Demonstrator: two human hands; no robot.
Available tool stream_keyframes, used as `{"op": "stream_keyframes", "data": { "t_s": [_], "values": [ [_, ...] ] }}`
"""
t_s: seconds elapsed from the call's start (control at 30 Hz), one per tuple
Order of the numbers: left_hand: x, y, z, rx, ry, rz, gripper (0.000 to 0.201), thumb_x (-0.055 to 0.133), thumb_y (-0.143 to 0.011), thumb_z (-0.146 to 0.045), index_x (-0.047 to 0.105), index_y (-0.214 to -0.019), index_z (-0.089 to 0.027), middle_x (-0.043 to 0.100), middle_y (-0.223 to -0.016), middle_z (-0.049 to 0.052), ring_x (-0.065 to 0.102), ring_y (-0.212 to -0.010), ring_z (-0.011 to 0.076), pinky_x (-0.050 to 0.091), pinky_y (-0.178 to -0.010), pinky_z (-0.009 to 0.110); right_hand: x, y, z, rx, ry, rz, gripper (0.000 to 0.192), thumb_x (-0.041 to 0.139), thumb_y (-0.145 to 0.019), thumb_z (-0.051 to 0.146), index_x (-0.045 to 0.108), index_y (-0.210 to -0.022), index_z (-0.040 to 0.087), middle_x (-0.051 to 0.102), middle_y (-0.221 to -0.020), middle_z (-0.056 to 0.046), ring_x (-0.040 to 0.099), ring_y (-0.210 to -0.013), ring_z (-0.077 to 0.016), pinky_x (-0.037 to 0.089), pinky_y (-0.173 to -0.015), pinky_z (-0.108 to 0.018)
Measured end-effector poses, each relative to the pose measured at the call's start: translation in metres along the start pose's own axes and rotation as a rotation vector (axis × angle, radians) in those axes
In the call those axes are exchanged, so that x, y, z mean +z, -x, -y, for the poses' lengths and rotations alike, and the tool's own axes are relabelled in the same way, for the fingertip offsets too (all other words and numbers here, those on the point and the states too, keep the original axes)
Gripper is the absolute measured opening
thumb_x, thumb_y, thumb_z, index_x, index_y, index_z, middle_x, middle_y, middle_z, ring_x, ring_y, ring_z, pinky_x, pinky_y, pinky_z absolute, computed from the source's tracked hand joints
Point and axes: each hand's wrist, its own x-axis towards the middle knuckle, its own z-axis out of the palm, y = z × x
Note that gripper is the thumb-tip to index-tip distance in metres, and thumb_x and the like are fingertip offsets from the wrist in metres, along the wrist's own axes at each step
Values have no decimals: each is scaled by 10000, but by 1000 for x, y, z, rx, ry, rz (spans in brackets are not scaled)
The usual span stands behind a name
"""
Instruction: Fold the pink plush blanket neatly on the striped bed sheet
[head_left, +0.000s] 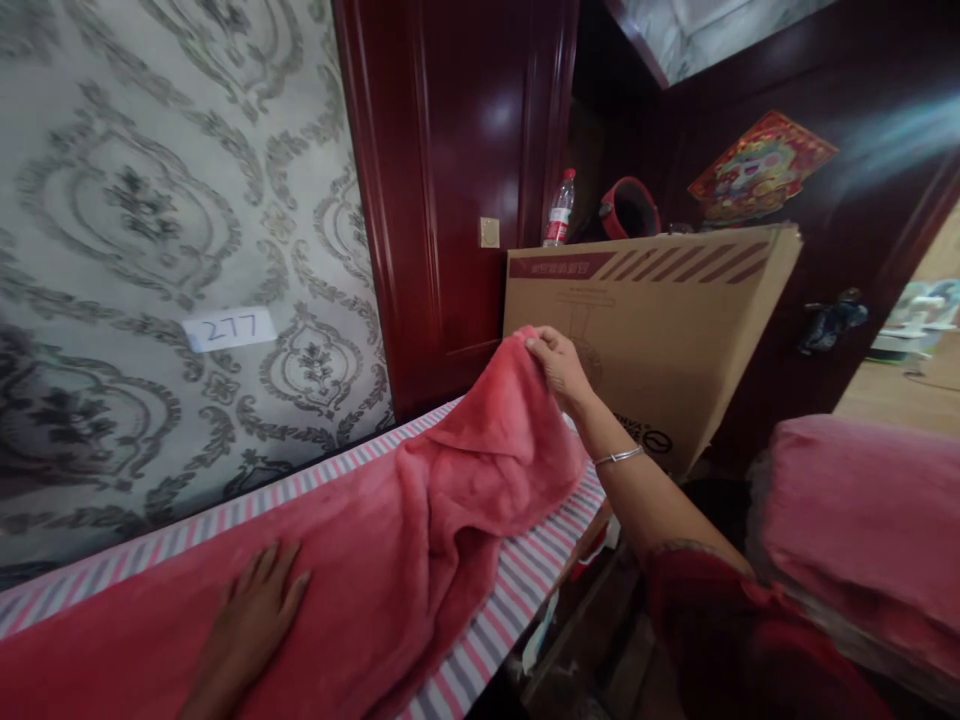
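A plush pink-red blanket (352, 530) lies along a surface covered with a striped cloth (517, 580) in pink, grey and white. Flat on the blanket rests my left hand (251, 610), its fingers stretched out. My right hand (555, 365) pinches a corner of the blanket and holds it up at the far end. Below that hand the fabric rises in a peak and bunches into folds. A bracelet (619, 456) circles my right wrist.
A large cardboard box (637, 320) stands beyond the far end, with a plastic bottle (559, 208) on top. Patterned wallpaper (150, 200) with a "277" label (230, 329) borders the left. A pink padded seat or folded cloth (862, 510) sits at right, near a dark red door (787, 330).
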Motion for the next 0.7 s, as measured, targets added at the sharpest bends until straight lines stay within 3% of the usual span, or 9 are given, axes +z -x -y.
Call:
{"op": "stream_keyframes", "data": {
  "t_s": [0.1, 0.17, 0.27, 0.37, 0.43, 0.5, 0.6, 0.7],
  "values": [
    [-35, -1, -19, -69, 362, 3, 680, 527, -707, -617, 701, -1180, -160, 638, -1349, 192, 530, -1316, 396, 383, -1107, 578, 54, 5, 50, -180, 107, 143, 173, 610, -819, 361, 596, -860, 193, 641, -795, 14, 552, -741, -142, 440, -748, -277],
    [-69, 5, -39, -78, 709, -4, 727, 631, -658, -687, 688, -1188, -193, 661, -1317, 177, 614, -1209, 377, 505, -1000, 515, 99, 34, 75, -304, 225, 242, 123, 580, -865, 305, 604, -877, 185, 659, -839, -2, 571, -769, -149, 437, -750, -277],
    [-116, 27, -66, -139, 1149, 0, 822, 609, -706, -772, 625, -1291, -194, 697, -1236, 157, 700, -988, 331, 599, -760, 445, 164, 119, 89, -464, 334, 541, 148, 492, -956, 204, 628, -1010, 183, 705, -994, -24, 617, -885, -158, 450, -785, -273],
    [-135, 56, -72, -246, 1285, -45, 853, 602, -689, -817, 647, -1249, -176, 713, -1174, 141, 700, -881, 267, 589, -661, 355, 203, 228, 78, -686, 475, 903, 160, 538, -964, 209, 630, -1094, 198, 710, -1093, -27, 619, -950, -186, 460, -776, -294],
    [-131, 76, -63, -311, 1169, -13, 848, 683, -628, -795, 676, -1190, -159, 737, -1086, 131, 693, -815, 241, 569, -627, 319, 209, 289, 62, -738, 545, 1120, 122, 547, -965, 216, 634, -1043, 181, 708, -1052, -28, 608, -934, -190, 473, -771, -310],
    [-121, 93, -52, -323, 1009, 53, 825, 760, -542, -760, 712, -1092, -146, 758, -995, 129, 701, -816, 265, 572, -657, 335, 202, 327, 47, -712, 547, 1200, 105, 537, -976, 211, 632, -1012, 183, 698, -1055, -20, 589, -957, -186, 475, -792, -318],
    [-106, 107, -47, -235, 842, 72, 676, 744, -554, -734, 742, -926, -169, 776, -964, 126, 712, -933, 313, 576, -802, 377, 177, 344, 35, -618, 504, 1178, 165, 540, -986, 244, 619, -1122, 195, 676, -1150, -26, 559, -1029, -186, 462, -863, -321],
    [-100, 107, -66, -72, 744, 29, 502, 642, -734, -633, 733, -954, -191, 780, -950, 97, 725, -874, 281, 580, -742, 357, 143, 339, 37, -480, 500, 1142, 298, 578, -968, 276, 582, -1260, 218, 664, -1187, -51, 543, -1084, -195, 444, -932, -333]
  ]
}}
